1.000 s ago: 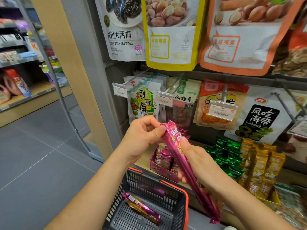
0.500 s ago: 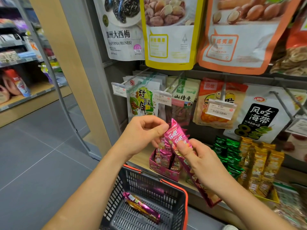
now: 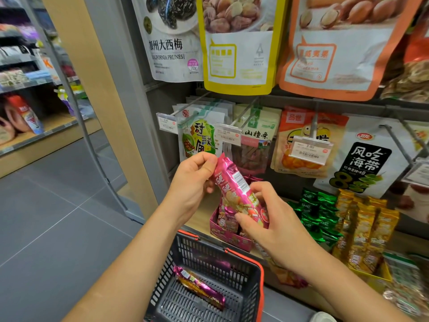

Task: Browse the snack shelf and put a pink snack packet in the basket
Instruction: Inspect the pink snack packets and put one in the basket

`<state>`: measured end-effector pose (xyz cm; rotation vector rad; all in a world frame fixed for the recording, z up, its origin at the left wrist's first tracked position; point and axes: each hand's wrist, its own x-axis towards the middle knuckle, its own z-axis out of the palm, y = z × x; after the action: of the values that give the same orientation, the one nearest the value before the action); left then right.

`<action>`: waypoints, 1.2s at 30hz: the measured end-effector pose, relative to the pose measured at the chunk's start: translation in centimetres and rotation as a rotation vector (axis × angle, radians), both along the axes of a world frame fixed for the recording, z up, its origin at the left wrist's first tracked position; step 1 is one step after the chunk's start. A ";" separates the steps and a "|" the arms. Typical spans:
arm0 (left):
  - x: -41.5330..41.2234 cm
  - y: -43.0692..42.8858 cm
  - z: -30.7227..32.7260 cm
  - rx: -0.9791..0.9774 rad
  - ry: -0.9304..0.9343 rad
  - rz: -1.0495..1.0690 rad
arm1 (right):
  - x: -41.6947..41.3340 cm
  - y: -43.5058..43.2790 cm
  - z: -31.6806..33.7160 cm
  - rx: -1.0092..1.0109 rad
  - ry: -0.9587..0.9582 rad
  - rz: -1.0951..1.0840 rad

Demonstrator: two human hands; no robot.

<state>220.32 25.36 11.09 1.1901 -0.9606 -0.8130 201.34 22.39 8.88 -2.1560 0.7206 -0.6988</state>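
I hold a long pink snack packet (image 3: 234, 189) in front of the shelf, its printed face and barcode turned toward me. My left hand (image 3: 193, 182) pinches its top end. My right hand (image 3: 269, 224) grips its middle, and the lower end pokes out below my wrist. Under my arms hangs a dark grey basket (image 3: 243, 282) with an orange rim. Another pink packet (image 3: 199, 290) lies on the basket's floor. A pink display box (image 3: 229, 240) on the shelf holds more of the same packets.
Green packets (image 3: 318, 217) and gold packets (image 3: 364, 235) stand on the shelf to the right of the pink box. Bags of prunes, nuts and seaweed hang on pegs with price tags (image 3: 311, 151) above. Grey floor tiles (image 3: 58, 217) stretch to the left.
Both hands have turned the packet so its face and barcode show. My right hand slid up toward its middle, and the packet moved closer to the shelf.
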 end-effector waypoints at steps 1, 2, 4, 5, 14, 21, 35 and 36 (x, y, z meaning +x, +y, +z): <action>0.2 0.0 0.1 -0.003 -0.044 -0.006 | 0.0 0.0 0.0 -0.039 0.010 -0.021; 0.3 0.2 0.2 0.000 -0.091 -0.020 | -0.1 -0.1 -0.1 -0.079 0.028 -0.045; 0.5 0.5 0.4 0.018 -0.150 -0.075 | -0.2 -0.1 -0.3 -0.154 0.068 -0.100; 0.4 0.6 0.5 0.027 -0.165 -0.104 | -0.2 -0.1 -0.4 -0.195 0.089 -0.133; -0.1 0.4 0.3 0.033 -0.017 0.056 | 0.0 -0.2 -0.5 -0.284 0.164 -0.166; 1.3 0.5 0.5 -0.022 0.252 0.177 | -0.8 -1.1 -0.7 0.097 0.112 0.128; -0.8 -0.2 0.0 0.055 0.352 -0.049 | 0.3 0.3 -0.7 0.209 -0.086 0.023; -1.0 -0.2 -0.2 0.070 0.345 -0.083 | 0.3 0.3 -0.6 0.209 -0.090 0.012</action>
<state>219.28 25.14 10.92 1.0314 -0.7046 -1.0856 201.64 22.68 8.26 -1.9254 0.7003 -0.6778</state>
